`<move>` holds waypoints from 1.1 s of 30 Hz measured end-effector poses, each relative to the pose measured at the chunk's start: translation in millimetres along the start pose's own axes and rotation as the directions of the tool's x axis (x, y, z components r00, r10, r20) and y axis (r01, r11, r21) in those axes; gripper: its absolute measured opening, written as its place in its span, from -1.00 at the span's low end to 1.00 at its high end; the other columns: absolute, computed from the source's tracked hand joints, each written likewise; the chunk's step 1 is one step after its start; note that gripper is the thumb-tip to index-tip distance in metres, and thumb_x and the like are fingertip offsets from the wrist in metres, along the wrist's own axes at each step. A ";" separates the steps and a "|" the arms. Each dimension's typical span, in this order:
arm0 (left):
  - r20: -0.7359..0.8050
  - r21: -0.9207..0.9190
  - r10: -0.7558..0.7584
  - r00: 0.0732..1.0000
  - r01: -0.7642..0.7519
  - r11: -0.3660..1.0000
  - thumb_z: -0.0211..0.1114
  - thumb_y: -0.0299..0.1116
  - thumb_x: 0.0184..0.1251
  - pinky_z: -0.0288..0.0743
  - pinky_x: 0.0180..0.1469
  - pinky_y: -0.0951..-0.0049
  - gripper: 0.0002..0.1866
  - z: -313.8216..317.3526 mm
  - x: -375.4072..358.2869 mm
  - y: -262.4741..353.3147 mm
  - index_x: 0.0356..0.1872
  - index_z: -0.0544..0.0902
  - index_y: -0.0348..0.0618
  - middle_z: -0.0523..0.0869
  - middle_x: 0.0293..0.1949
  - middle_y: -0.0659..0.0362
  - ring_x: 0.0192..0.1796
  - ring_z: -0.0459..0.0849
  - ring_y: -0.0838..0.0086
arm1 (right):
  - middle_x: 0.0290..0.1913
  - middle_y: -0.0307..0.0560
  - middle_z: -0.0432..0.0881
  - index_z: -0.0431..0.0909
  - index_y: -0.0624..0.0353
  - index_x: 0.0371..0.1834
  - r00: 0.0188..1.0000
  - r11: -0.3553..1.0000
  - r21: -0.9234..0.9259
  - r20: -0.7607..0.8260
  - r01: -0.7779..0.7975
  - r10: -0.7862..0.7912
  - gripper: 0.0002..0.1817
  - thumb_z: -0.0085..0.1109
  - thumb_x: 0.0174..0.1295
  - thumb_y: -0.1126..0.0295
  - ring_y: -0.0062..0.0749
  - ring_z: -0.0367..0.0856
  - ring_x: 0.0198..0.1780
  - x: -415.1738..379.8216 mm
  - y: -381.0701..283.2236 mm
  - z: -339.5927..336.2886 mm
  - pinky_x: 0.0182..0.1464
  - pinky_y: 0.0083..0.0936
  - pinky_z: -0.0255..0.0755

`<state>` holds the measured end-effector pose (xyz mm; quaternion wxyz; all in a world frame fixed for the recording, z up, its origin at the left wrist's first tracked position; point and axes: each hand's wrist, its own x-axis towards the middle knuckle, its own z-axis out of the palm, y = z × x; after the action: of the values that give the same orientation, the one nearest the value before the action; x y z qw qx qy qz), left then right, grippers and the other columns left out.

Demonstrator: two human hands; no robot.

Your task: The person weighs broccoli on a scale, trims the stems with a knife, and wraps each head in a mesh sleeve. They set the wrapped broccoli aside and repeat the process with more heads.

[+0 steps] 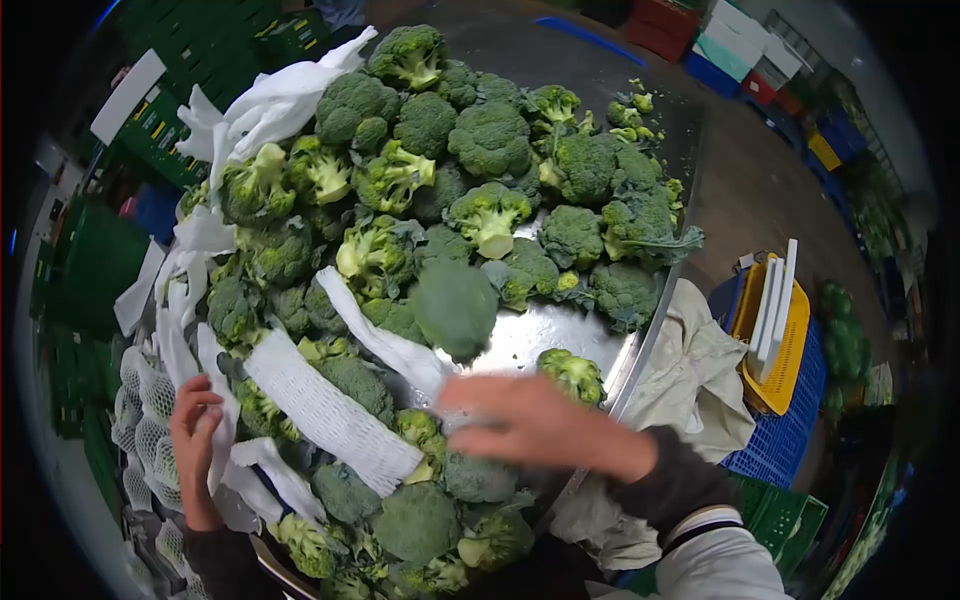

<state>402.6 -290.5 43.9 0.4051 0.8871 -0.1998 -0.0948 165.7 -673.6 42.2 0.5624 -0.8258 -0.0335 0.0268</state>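
Note:
Broccoli heads (490, 138) lie piled over a shiny metal table (550, 335). My left hand (196, 445) is at the left side of the pile, fingers curled in towards the thumb, right beside a strip of white foam netting (222, 415); what the fingers hold, if anything, is hidden. My right hand (530, 425) is smeared by motion over the near part of the pile, close to the end of another white foam strip (385, 330). One blurred broccoli head (455, 308) is just beyond it. A wide white foam net sleeve (330, 410) lies across the broccoli between my hands.
More white netting (270, 110) hangs along the table's left edge. Green crates (100, 260) stand at the left. To the right are a pale cloth (695, 360), a yellow basket (795, 340) and a blue crate (800, 425). Boxes (735, 45) are stacked at the back right.

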 end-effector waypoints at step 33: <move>0.388 0.398 0.302 0.871 -0.454 0.797 0.35 -0.36 0.02 0.13 0.31 0.21 -0.40 76.9 -25.5 133.2 0.16 0.39 -0.16 0.34 0.23 -0.04 0.32 0.25 0.05 | 0.26 0.28 0.15 0.14 0.20 0.28 0.912 0.956 -0.294 -0.392 0.004 -0.124 -0.06 0.35 -0.16 0.01 0.17 0.05 0.32 91.2 50.3 77.1 0.33 -0.06 -0.01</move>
<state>317.2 -410.7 94.5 0.1490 0.8745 -0.4518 -0.0946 251.5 -612.7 -33.5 0.4319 -0.8843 0.0531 -0.1690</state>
